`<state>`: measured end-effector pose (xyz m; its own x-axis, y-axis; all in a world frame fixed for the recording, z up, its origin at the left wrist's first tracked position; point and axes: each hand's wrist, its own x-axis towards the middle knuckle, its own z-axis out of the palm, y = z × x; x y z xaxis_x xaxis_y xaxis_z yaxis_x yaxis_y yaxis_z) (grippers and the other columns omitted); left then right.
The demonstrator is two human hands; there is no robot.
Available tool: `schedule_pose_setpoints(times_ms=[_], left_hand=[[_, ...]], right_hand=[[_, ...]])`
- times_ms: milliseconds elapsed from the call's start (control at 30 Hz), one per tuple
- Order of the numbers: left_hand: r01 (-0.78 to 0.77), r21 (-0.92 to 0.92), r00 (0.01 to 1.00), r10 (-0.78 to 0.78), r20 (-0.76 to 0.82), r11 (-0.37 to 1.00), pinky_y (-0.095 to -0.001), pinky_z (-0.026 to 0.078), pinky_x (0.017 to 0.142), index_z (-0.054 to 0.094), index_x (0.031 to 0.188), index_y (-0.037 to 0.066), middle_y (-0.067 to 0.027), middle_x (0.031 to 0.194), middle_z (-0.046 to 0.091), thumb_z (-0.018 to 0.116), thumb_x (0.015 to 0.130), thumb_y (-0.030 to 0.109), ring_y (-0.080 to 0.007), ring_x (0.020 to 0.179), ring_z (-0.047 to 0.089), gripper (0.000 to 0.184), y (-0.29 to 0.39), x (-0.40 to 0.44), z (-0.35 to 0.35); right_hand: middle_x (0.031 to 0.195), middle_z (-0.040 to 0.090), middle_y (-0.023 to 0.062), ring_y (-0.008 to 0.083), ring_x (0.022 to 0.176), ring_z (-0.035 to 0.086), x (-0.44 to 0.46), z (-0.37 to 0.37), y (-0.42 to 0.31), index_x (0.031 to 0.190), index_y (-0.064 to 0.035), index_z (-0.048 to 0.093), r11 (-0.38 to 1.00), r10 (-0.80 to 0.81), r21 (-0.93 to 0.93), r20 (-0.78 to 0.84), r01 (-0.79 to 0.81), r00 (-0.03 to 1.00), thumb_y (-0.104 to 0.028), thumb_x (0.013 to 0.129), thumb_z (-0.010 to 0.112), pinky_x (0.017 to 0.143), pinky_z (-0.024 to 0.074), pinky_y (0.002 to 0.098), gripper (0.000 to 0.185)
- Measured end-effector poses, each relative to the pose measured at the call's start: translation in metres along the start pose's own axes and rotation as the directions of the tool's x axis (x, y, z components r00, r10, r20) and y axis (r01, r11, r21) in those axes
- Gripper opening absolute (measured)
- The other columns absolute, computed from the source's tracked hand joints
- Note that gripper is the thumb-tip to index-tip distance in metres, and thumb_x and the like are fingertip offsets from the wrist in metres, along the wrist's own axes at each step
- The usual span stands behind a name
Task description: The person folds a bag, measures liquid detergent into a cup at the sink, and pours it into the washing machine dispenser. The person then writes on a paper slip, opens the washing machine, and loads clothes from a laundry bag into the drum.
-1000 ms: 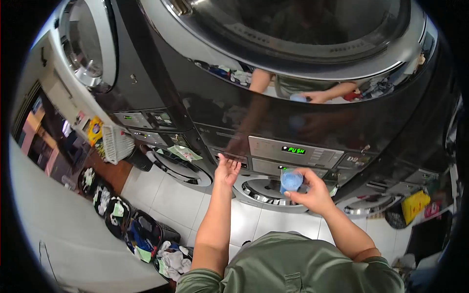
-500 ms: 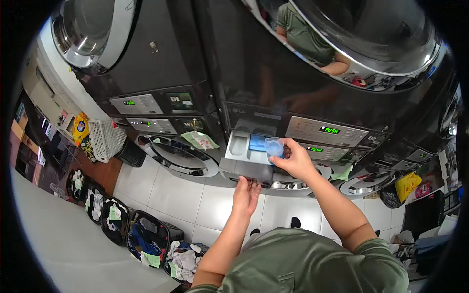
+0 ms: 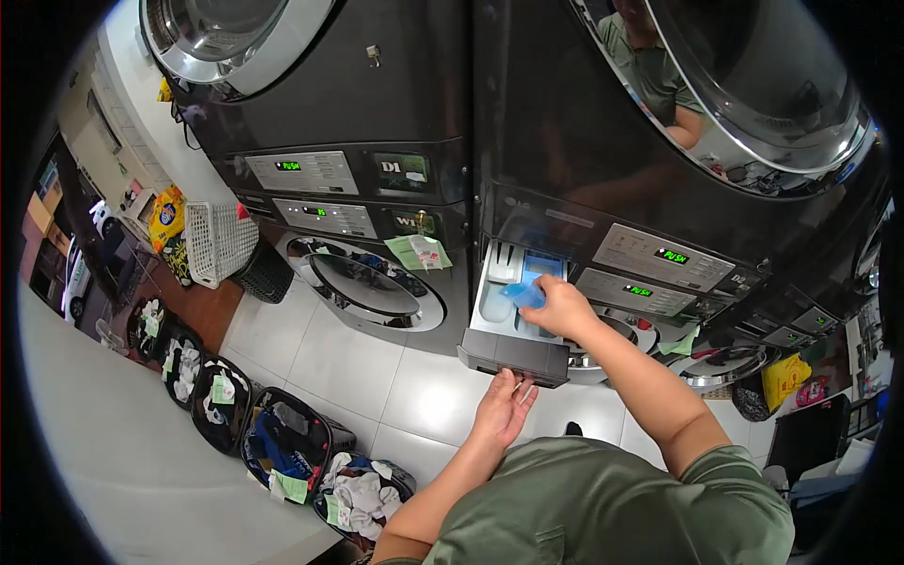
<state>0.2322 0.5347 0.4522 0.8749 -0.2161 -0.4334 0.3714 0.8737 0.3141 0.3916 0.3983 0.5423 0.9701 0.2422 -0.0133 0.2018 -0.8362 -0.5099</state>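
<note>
A detergent drawer [image 3: 513,354] is pulled out from the dark washing machine, showing white compartments and a blue insert [image 3: 544,267]. My left hand [image 3: 504,405] is at the lower edge of the drawer front, its fingertips partly hidden behind that edge. Over the drawer, my right hand [image 3: 562,309] pinches a translucent blue measuring cup [image 3: 527,293]. The cup is tilted to the left, its mouth above the left compartment [image 3: 495,306]. Whether anything flows from it I cannot make out.
Lit control panels [image 3: 659,258] sit right of the drawer. A washer with a round door [image 3: 365,287] stands to the left. Several laundry baskets [image 3: 282,438] line the lower left, beside a white wall. A white basket [image 3: 215,247] stands farther back.
The drawer has come farther out toward me, with my left hand now at its front edge. My right hand has tipped the cup left over the compartment. The view has shifted.
</note>
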Motion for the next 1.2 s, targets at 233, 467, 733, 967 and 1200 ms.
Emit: schedule_pose_setpoints(times_ms=[233,467,733,967,1200], left_hand=[[0.026,0.006,0.999,-0.026,-0.020,1.000,-0.0408,0.046,0.102,0.058,0.109,0.012,-0.0004,0.102,0.062,0.062,0.097,0.037,-0.0216,0.113,0.057,0.029,0.007,-0.003,0.002],[0.018,0.051,0.999,-0.016,-0.036,0.999,-0.0403,0.048,0.101,0.055,0.111,0.010,-0.0023,0.103,0.061,0.063,0.096,0.038,-0.0229,0.113,0.057,0.033,0.012,-0.005,0.004],[0.017,0.079,0.999,-0.013,-0.052,0.997,-0.0395,0.048,0.101,0.052,0.119,0.009,-0.0047,0.109,0.058,0.064,0.095,0.041,-0.0238,0.115,0.056,0.043,0.012,-0.005,0.005],[0.021,0.100,0.998,-0.015,-0.062,0.995,-0.0391,0.048,0.100,0.051,0.122,0.008,-0.0068,0.113,0.055,0.068,0.091,0.044,-0.0264,0.119,0.054,0.050,0.011,-0.004,0.003],[0.024,0.127,0.998,-0.016,-0.067,0.992,-0.0384,0.047,0.101,0.051,0.124,0.008,-0.0070,0.118,0.055,0.070,0.090,0.043,-0.0251,0.119,0.053,0.052,0.013,-0.006,0.008]], right_hand=[[0.114,0.064,0.0237,0.0382,0.105,0.065,0.011,-0.006,-0.013,0.114,0.0015,0.063,0.982,-0.004,-0.187,0.090,0.021,0.996,-0.040,0.073,0.072,0.091,0.0525,0.0437,0.059],[0.115,0.062,0.0220,0.0360,0.111,0.061,0.025,-0.009,-0.017,0.112,0.0020,0.064,0.915,-0.117,-0.366,0.164,0.170,0.980,-0.037,0.075,0.072,0.094,0.0495,0.0438,0.055],[0.116,0.058,0.0152,0.0326,0.112,0.054,0.032,-0.018,-0.037,0.112,-0.0034,0.065,0.772,-0.272,-0.515,0.263,0.373,0.926,-0.023,0.075,0.074,0.094,0.0445,0.0426,0.043],[0.108,0.059,0.0105,0.0267,0.107,0.053,0.038,-0.005,-0.043,0.102,-0.0072,0.070,0.488,-0.607,-0.653,0.223,0.579,0.763,-0.014,0.077,0.066,0.088,0.0410,0.0380,0.026],[0.103,0.059,0.0080,0.0257,0.103,0.055,0.033,-0.001,-0.041,0.101,-0.0068,0.068,0.498,-0.605,-0.678,0.176,0.541,0.777,-0.014,0.077,0.066,0.088,0.0418,0.0372,0.026]])
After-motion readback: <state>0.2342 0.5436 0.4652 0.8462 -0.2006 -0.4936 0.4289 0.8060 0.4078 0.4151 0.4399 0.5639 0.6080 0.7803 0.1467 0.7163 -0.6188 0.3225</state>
